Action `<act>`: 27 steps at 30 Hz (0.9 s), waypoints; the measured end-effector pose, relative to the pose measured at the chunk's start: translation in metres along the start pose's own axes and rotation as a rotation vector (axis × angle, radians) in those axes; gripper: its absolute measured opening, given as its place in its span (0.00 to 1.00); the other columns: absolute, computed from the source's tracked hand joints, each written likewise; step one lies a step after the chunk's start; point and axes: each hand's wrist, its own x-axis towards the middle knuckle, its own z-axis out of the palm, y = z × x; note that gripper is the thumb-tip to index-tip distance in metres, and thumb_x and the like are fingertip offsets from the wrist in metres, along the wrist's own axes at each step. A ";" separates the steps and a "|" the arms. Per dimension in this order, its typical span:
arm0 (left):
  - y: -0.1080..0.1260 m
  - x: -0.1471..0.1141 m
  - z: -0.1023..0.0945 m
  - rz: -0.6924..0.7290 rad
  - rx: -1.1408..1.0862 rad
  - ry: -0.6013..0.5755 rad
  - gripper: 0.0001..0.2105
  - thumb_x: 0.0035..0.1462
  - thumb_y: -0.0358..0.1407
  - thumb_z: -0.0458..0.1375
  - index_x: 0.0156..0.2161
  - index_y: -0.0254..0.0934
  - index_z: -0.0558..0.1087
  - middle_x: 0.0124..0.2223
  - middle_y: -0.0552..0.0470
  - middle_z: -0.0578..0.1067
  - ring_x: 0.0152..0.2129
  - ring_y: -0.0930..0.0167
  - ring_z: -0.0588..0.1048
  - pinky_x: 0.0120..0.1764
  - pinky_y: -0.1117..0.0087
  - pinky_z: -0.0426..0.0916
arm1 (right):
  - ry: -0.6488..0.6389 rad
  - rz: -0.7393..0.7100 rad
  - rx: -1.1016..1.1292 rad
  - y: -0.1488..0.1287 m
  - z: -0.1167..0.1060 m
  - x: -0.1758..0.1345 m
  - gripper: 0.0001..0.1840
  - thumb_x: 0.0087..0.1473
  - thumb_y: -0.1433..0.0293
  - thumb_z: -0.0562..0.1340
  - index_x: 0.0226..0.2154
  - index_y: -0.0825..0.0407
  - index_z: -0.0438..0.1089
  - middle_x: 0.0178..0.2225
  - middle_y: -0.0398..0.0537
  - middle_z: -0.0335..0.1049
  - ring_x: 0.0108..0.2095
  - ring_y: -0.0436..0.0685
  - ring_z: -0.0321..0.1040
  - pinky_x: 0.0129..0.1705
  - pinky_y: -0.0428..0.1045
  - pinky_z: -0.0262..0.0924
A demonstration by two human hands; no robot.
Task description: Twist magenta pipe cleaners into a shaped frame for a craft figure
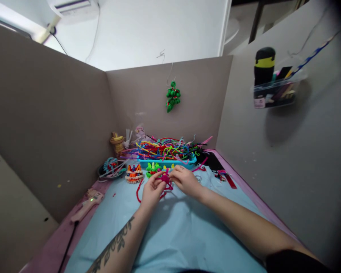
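Grip: left hand [151, 191], right hand [185, 180] pinching magenta piece [165, 178]
Bin label [259, 103]: too small for me
Near table [57, 242] edge: blue cloth [173, 239]

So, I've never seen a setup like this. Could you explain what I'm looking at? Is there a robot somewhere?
No robot here, just a person working with two bare hands. There is one picture, taken by a camera worn on the person's head, looking forward and down, so you see roughly what they see.

The left hand and right hand meet in the middle, with a small fuzzy magenta piece in their grip. Its finer details are too small to make out.

Below them is a light blue cover. Beyond the hands stands a blue tray heaped with colourful fuzzy stems. In front of it are an orange-and-white figure and a green figure. To the left lies what looks like a pink glue gun.
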 end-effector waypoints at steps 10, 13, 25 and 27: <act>0.000 0.000 -0.002 -0.029 0.021 -0.072 0.24 0.41 0.37 0.64 0.46 0.32 0.70 0.22 0.56 0.71 0.20 0.77 0.69 0.25 0.77 0.62 | 0.023 0.169 0.148 0.000 0.000 0.006 0.07 0.50 0.74 0.59 0.23 0.53 0.70 0.28 0.44 0.63 0.31 0.51 0.62 0.35 0.47 0.56; 0.002 -0.002 0.000 -0.027 0.023 -0.067 0.24 0.41 0.37 0.64 0.46 0.33 0.70 0.23 0.56 0.70 0.20 0.77 0.68 0.25 0.76 0.62 | 0.033 0.224 0.164 0.000 0.003 0.006 0.07 0.49 0.74 0.59 0.22 0.53 0.69 0.26 0.43 0.63 0.29 0.50 0.60 0.32 0.46 0.54; -0.005 0.002 -0.003 0.011 0.046 -0.054 0.24 0.42 0.39 0.64 0.46 0.36 0.64 0.22 0.59 0.68 0.19 0.77 0.68 0.24 0.77 0.61 | 0.028 0.293 0.282 -0.002 0.012 0.007 0.11 0.50 0.74 0.55 0.18 0.53 0.60 0.22 0.39 0.57 0.26 0.49 0.56 0.29 0.45 0.51; -0.006 0.002 -0.003 0.058 0.084 0.009 0.24 0.43 0.38 0.63 0.46 0.37 0.63 0.25 0.58 0.71 0.22 0.76 0.70 0.28 0.76 0.64 | 0.069 0.314 0.278 -0.005 0.014 0.006 0.11 0.50 0.74 0.55 0.18 0.53 0.60 0.22 0.40 0.56 0.26 0.49 0.56 0.29 0.45 0.51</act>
